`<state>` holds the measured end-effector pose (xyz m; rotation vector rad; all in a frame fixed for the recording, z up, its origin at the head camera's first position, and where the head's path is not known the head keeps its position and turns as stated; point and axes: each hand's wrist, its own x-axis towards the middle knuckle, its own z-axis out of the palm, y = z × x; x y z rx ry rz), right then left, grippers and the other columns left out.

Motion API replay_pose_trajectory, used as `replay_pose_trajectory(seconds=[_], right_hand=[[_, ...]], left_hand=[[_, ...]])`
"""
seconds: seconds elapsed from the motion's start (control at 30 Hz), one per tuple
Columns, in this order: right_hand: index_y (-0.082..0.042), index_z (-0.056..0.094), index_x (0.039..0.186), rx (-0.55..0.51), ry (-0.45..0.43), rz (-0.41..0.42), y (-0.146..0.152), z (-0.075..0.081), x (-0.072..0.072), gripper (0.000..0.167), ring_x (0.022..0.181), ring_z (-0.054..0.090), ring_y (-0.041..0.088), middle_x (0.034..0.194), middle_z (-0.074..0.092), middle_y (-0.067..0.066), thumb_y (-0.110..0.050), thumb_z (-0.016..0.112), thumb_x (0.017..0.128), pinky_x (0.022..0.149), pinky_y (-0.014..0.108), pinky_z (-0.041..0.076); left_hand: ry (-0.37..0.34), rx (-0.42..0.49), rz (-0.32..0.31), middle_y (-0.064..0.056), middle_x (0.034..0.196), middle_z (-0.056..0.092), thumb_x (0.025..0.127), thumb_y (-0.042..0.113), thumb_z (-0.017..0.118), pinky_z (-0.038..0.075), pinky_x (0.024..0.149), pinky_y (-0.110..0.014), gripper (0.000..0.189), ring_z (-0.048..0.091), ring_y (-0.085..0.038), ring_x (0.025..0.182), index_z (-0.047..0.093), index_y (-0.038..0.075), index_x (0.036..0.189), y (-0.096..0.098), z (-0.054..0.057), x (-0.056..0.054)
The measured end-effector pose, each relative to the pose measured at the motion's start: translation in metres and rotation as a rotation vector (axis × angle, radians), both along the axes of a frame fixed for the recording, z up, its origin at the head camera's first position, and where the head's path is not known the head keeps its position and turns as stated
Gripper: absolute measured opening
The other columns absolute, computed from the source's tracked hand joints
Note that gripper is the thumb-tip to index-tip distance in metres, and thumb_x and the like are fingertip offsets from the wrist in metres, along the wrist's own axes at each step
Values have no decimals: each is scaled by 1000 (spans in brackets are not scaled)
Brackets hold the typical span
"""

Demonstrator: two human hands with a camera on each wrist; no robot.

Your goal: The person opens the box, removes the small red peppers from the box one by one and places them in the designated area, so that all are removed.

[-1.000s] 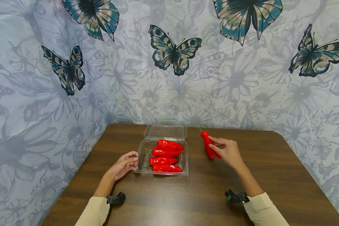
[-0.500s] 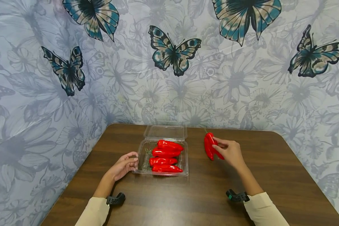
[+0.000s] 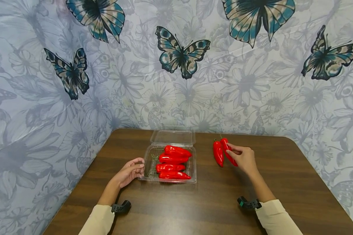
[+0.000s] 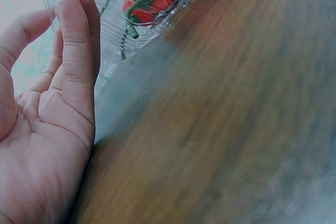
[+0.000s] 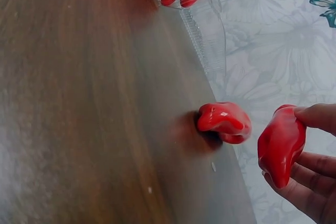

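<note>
I take the clear, ridged plastic container (image 3: 193, 174) as my landmark, its hinged lid (image 3: 173, 138) folded back on the far side. Inside it I count four glossy red peppers (image 3: 173, 159) lying crosswise, their stems toward its left wall.

To the right of the container, my right hand (image 3: 245, 160) pinches a long, shiny red pepper with a thin stem (image 5: 281, 145) between thumb and fingers. It looks raised from the brown wood-grain table (image 3: 194, 209), though I cannot tell by how much. A second tapered red pepper with a short green stem (image 3: 218, 154) lies on the table between the container and the held one, just beside it but apart in the right wrist view.

At the container's left edge, my left hand (image 3: 128, 171) touches the plastic with loosely extended fingers. The two hands are well apart, the container between them.

To handle this well, I would pinch the smooth skin firmly enough to stop it rolling, spare the thin stem, and leave the neighbouring pepper unbumped. The left hand should only steady the container lightly, since its thin wall probably flexes under pressure.
</note>
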<state>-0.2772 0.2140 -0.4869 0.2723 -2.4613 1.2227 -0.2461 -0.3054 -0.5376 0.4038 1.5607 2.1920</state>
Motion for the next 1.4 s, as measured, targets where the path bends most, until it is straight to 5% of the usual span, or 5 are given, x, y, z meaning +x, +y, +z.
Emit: replay_pose_trajectory(seconds=[0.23, 0.5, 0.8, 1.4], right_hand=[[-8, 75, 121, -5, -40, -33, 5, -6, -3, 33, 91, 74, 33, 103, 75, 19, -14, 80, 89, 69, 27, 60], [-7, 74, 121, -16, -90, -72, 7, -14, -5, 33, 95, 74, 34, 106, 74, 20, -16, 79, 90, 69, 11, 51], [-6, 74, 122, -23, -135, -116, 9, -22, -7, 33, 98, 72, 35, 105, 74, 20, -17, 78, 91, 89, 51, 55], [-5, 72, 125, -13, -189, -127, 7, -21, -8, 35, 107, 66, 44, 107, 73, 23, -21, 75, 93, 95, 57, 49]], left_hand=[[-5, -14, 12, -1, 86, 66, 107, 0, 40, 58, 69, -25, 19, 68, -13, 75, 55, 11, 110, 2, 1, 0], [15, 10, -7, 0, 86, 66, 107, -2, 38, 58, 69, -25, 22, 68, -13, 75, 55, 11, 111, 2, 1, 0], [-27, 6, 16, -1, 84, 65, 107, 0, 41, 58, 68, -25, 18, 68, -14, 73, 55, 10, 111, 4, 2, 2], [-6, 14, 1, -1, 85, 65, 107, 0, 40, 58, 67, -25, 20, 67, -14, 73, 56, 10, 110, 2, 2, 2]])
